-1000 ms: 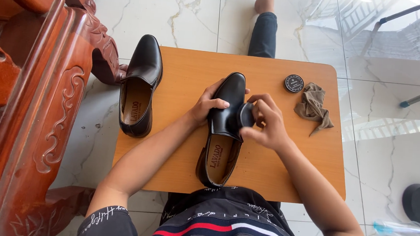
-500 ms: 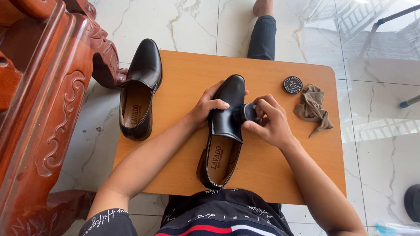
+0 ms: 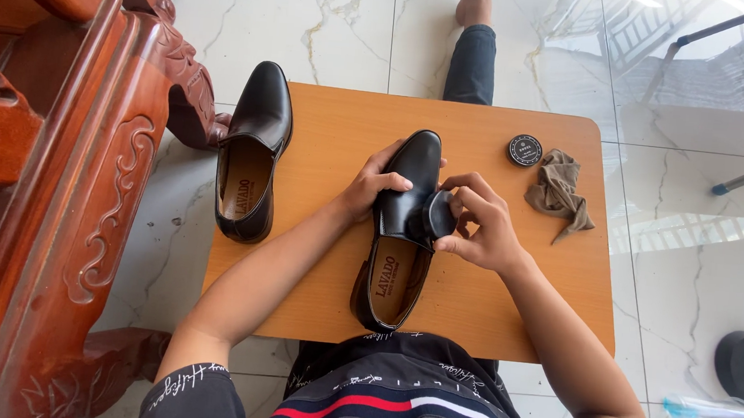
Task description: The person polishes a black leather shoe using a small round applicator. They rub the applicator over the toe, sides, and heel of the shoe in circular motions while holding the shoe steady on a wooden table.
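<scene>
Resting on a wooden table [image 3: 504, 323] over marble floor [image 3: 315, 22]: left hand [image 3: 372, 183] grips shoe [image 3: 401, 228]; right hand [image 3: 480, 225] pinches applicator [image 3: 439, 216]; carved chair [image 3: 50, 195] beside.

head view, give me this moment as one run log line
left hand: steadies black shoe on small table | right hand: presses dark applicator to shoe side | second shoe, polish tin, cloth: untouched
</scene>
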